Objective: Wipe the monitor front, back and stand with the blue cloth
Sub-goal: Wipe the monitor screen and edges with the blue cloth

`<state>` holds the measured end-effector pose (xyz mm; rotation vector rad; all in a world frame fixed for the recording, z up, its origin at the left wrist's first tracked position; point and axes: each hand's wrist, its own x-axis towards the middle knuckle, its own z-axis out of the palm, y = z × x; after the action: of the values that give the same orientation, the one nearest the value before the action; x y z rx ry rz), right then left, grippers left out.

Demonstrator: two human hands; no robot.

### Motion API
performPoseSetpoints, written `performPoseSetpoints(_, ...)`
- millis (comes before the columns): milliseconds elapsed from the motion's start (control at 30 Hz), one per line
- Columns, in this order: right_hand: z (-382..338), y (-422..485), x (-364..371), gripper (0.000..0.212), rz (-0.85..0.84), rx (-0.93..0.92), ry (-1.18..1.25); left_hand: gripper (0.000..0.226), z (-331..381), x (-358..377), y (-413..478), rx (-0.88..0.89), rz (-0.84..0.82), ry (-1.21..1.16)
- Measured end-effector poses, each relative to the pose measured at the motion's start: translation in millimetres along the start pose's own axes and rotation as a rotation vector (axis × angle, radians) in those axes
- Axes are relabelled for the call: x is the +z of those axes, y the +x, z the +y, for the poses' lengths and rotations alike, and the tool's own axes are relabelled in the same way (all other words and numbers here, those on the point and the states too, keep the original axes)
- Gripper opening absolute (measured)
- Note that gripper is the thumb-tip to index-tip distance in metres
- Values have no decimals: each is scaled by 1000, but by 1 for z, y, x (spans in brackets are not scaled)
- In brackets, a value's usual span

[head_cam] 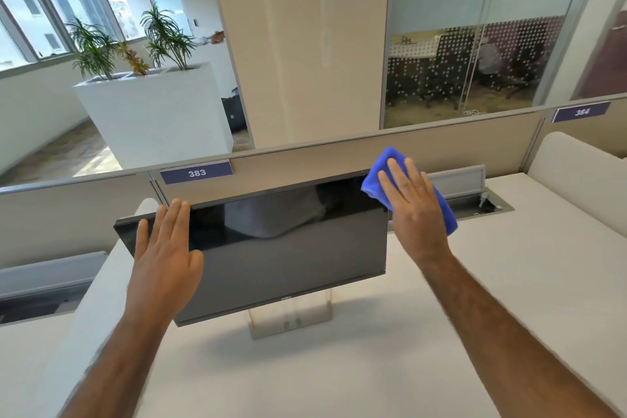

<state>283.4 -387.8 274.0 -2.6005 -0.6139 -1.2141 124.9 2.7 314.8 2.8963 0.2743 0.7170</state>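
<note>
White office surface (339, 366) carries the black flat-panel monitor (288, 248) at its centre, tilted on a silver rectangular stand (288, 319), with a beige partition panel (305, 159) close behind at twelve o'clock. The left hand (163, 261), fingers straight and together, lies flat on the screen at nine o'clock, while the right hand (414, 210), fingers spread, presses the folded blue microfibre cloth (383, 163) over the panel's two o'clock corner. Uneven pressure at that corner could twist or tip the screen backwards, and the bare left palm may smear the glass.
</note>
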Motion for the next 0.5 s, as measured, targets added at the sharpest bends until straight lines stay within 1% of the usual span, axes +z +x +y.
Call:
performPoseSetpoints(33,8,-3,0,55,-1,97,61,79,0,0,0,-3,0,-4)
performPoseSetpoints(100,13,-7,-3,67,-2,401,259,79,0,1,0,-11,-4,-14)
performPoseSetpoints(133,11,-6,-6,68,11,540,371,80,0,1,-1,-14,-5,-19)
performPoseSetpoints(167,6,-2,-8,68,46,639,483,80,1,1,-2,-16,-6,-25)
performPoseSetpoints(200,-1,5,-12,67,89,697,582,81,1,1,-3,-18,-6,-30)
performPoseSetpoints(233,-9,14,-17,67,128,712,657,81,2,1,-3,-22,-7,-33)
performPoseSetpoints(267,-18,23,-22,66,156,688,686,81,1,1,-2,-24,-11,-31)
performPoseSetpoints(300,-26,31,-26,67,168,624,668,81,1,1,-2,-23,-14,-24)
performPoseSetpoints(333,-34,38,-28,68,172,528,600,81,0,1,-1,-22,-15,-17)
performPoseSetpoints(400,-50,45,-26,64,149,259,397,81,0,2,0,-20,-14,-9)
performPoseSetpoints(467,-69,41,-16,53,102,-20,199,82,0,2,0,-17,-16,-4)
performPoseSetpoints(500,-76,37,-11,50,70,-124,122,82,-1,2,-1,-17,-16,-3)
